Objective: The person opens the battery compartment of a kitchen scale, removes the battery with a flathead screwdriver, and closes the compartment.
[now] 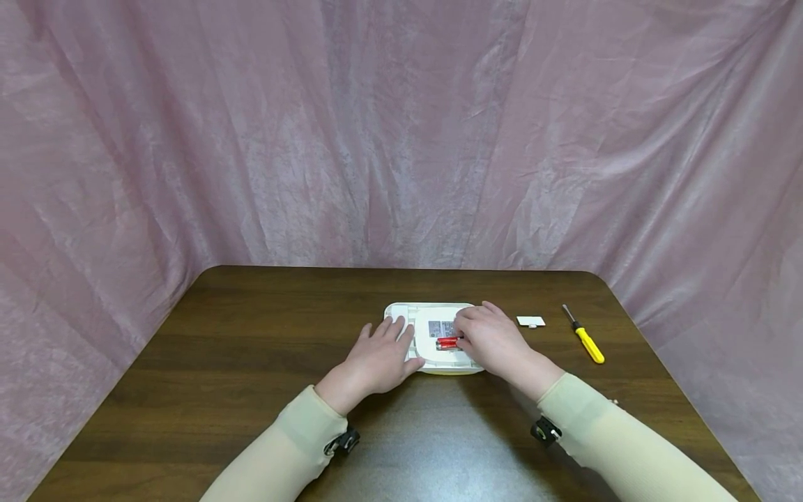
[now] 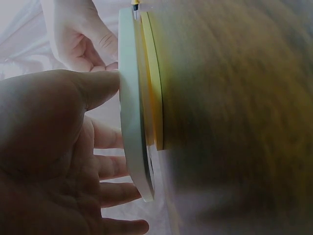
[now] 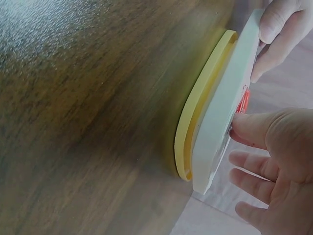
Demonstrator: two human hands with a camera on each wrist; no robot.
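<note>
Head view shows a flat white scale [image 1: 433,339] upside down on the worktop [image 1: 251,362]. Left hand [image 1: 376,359] lies spread on it. Right hand [image 1: 492,341] pinches a small, slippery red battery [image 1: 447,342]; hold its sides.

Both hands crowd the white device [image 1: 433,339] — the left hand [image 1: 379,360] covers its left edge, the right hand [image 1: 492,339] its right half, fingertips at the red battery [image 1: 447,342]. Only a narrow strip shows between them. Right of the grip lie a small white cover [image 1: 530,321] and a yellow screwdriver [image 1: 585,335] — bare table [image 1: 251,348] lies left.
</note>
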